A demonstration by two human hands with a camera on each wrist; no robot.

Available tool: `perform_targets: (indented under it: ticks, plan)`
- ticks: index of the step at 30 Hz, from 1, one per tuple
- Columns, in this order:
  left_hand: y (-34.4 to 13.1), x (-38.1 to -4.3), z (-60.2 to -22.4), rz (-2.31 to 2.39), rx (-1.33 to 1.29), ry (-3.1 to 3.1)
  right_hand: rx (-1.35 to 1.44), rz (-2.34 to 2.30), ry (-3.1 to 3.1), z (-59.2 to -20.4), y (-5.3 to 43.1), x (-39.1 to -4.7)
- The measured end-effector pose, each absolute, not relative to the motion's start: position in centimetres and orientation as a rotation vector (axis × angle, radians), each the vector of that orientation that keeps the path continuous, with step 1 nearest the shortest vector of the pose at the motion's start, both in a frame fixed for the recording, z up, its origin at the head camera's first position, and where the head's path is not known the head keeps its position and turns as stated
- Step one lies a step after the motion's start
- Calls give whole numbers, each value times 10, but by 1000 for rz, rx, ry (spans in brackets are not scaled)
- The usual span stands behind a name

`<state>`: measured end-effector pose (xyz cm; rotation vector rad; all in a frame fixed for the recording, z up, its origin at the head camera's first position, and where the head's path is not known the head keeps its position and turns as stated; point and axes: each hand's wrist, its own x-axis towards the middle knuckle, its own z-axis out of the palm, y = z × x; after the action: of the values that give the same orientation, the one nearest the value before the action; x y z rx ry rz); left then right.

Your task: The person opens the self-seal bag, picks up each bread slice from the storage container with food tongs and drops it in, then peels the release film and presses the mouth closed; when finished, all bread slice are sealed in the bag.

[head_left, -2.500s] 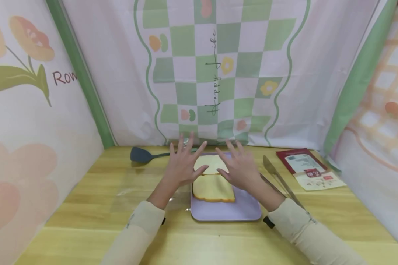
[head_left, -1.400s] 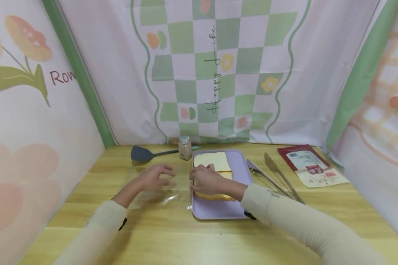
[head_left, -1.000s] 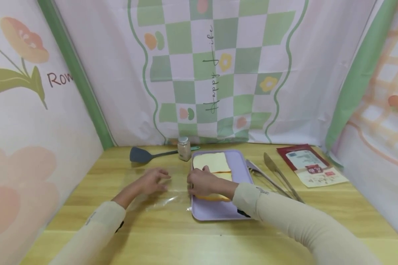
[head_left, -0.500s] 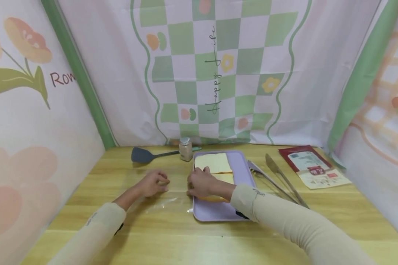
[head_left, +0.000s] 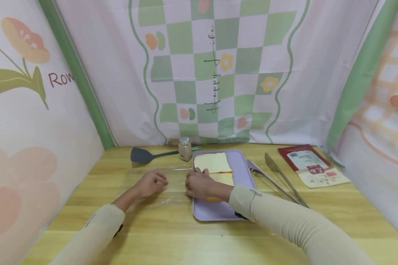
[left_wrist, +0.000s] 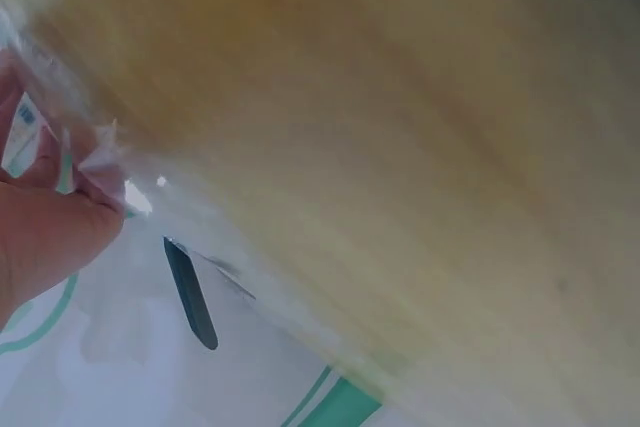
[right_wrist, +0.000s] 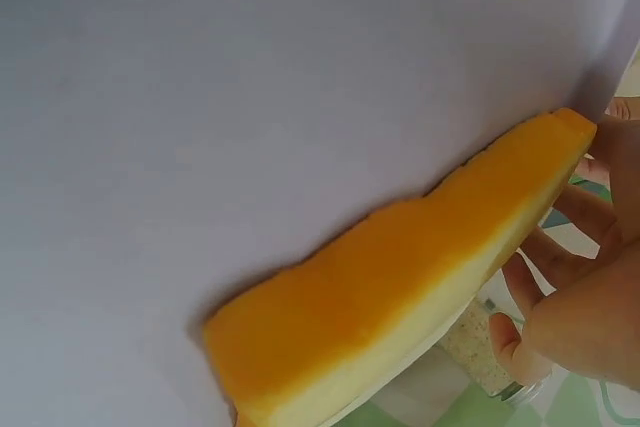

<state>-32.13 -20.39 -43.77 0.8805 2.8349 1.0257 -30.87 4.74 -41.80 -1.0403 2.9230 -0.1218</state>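
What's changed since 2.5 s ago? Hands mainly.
Left hand moved left and nearer the person, now pinching the clear plastic. Right hand moved left, to the left side of the near bread slice; its grip is unclear. Tray, both slices, spatula and pouch stayed put.

Fingers beside orange-crusted bread slice; lilac tray beneath.

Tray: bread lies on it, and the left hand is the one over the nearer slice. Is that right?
Not quite: the head view shows the right hand over the nearer slice; the left hand is at the clear plastic. The bread does lie on the tray.
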Motion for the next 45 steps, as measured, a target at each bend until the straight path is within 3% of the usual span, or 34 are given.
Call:
perform_targets:
  ticks: [24, 45]
  plan:
    - [-215, -323, -429, 1168, 884, 2909, -1122, -275, 2702, -415, 42, -317]
    - [-220, -318, -419, 1258, 840, 2905, -1107, 25, 2733, -420, 37, -315]
